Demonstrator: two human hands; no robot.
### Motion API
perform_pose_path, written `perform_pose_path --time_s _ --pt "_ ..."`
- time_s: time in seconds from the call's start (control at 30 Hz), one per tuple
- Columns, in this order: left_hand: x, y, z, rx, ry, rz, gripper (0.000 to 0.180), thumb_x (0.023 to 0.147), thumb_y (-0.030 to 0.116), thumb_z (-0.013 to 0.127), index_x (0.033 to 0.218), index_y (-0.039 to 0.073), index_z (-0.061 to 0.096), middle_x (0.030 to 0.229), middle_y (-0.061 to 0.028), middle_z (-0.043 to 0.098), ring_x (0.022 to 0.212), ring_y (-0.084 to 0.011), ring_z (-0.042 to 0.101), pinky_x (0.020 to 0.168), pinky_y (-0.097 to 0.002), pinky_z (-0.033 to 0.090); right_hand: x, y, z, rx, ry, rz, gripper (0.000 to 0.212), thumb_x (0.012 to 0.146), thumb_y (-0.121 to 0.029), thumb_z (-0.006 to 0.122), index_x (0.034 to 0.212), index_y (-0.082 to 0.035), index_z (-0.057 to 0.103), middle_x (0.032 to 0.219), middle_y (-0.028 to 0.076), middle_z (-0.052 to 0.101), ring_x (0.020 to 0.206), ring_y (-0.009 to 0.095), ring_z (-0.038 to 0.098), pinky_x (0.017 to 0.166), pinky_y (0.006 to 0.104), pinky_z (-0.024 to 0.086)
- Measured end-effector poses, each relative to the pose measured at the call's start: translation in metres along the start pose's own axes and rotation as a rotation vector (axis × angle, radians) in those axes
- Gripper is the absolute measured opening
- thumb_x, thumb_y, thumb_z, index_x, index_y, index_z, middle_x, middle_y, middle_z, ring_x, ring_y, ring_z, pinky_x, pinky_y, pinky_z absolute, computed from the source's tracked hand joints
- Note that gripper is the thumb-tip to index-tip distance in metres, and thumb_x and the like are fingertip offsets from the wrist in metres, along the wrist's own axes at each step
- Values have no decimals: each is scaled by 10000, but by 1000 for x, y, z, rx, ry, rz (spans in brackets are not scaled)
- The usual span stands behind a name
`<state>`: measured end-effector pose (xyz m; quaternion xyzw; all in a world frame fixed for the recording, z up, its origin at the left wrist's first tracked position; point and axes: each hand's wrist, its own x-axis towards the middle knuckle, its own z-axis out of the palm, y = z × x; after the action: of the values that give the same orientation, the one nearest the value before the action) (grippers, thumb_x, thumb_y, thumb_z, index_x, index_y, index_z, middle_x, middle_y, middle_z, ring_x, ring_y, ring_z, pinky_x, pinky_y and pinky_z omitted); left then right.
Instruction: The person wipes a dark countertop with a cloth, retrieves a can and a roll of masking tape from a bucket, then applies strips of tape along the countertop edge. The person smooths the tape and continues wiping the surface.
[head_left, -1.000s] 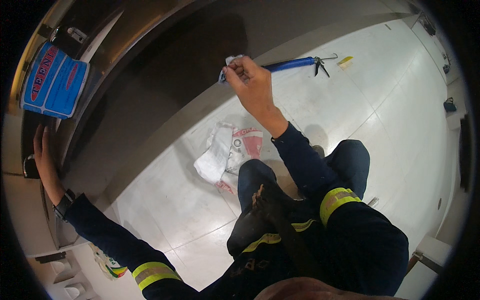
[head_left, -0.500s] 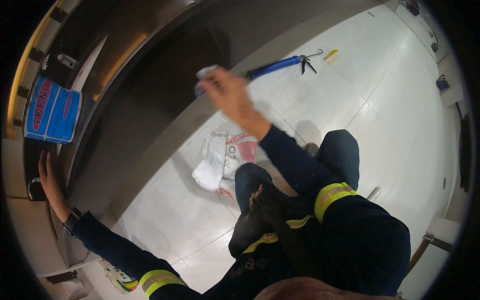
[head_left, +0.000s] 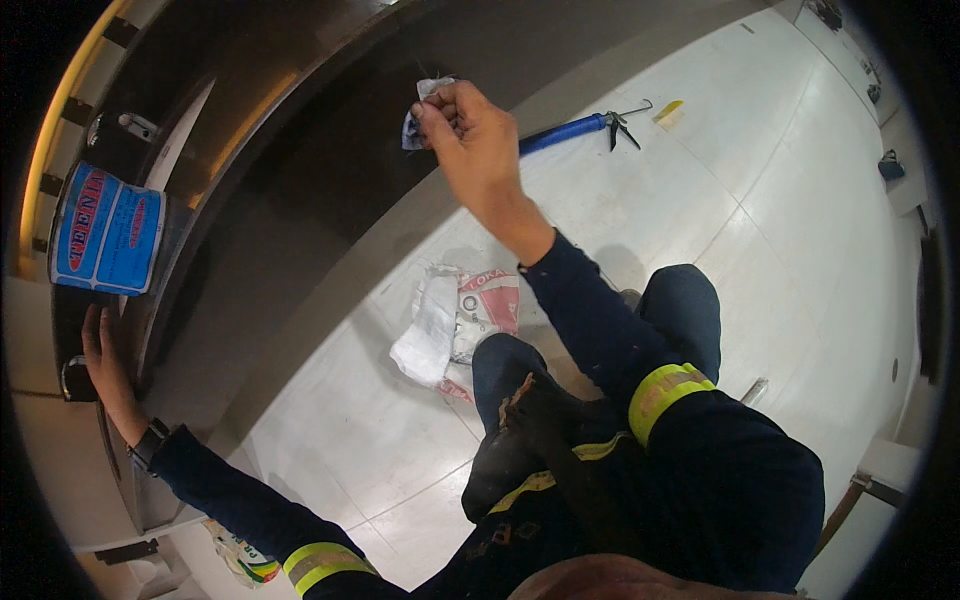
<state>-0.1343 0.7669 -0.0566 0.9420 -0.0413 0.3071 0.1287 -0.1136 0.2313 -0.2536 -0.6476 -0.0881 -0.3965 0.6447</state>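
Observation:
Between the thumb and fingers of my right hand (head_left: pixel 475 150) is a crumpled white and bluish cloth (head_left: pixel 413 128), pinched in front of the dark curved panel (head_left: pixel 290 190). My left hand (head_left: pixel 110 370) rests with fingers stretched out on a dark ledge at the left, just below a blue tin (head_left: pixel 108 230) with red markings. Its fingertips lie close to the tin's base; whether they touch it I cannot tell. A black watch sits on my left wrist.
A blue caulking gun (head_left: pixel 570 132) lies on the white tiled floor (head_left: pixel 700 290), with a small yellow piece (head_left: pixel 669 111) beyond it. A torn white and red bag (head_left: pixel 435 330) lies near my knees. Another bag (head_left: pixel 238 553) is at the lower left.
My right hand, still pinching the cloth, has shifted slightly to the right and up and is sharper now. My left hand stays on the ledge.

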Motion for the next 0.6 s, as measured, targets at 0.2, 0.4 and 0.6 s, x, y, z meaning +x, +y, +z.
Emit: perform_pose_path --time_s 0.2,0.4,0.6 --pt "-3 38 3 -173 50 -177 577 1034 370 590 1480 10 529 1489 -165 559 1372 -267 520 1147 -371 374 -30 -22 66 -39 -120 -281 145 904 -177 748 980 -73 682 891 134 697 774 340 699 683 399 568" --pt "1 -11 -22 358 12 197 573 1041 336 588 1497 2 497 1489 -176 559 1354 -258 544 1136 -353 389 45 -35 -3 -30 55 -92 138 948 -154 714 963 -24 670 843 155 713 744 279 711 659 354 541" --pt "-3 32 3 -117 6 -119 558 1069 318 555 1485 -46 481 1475 -208 556 1360 -257 536 1141 -361 388 41 -23 6 -114 142 -273 164 932 -143 731 990 -23 635 936 159 665 796 313 701 690 384 555"
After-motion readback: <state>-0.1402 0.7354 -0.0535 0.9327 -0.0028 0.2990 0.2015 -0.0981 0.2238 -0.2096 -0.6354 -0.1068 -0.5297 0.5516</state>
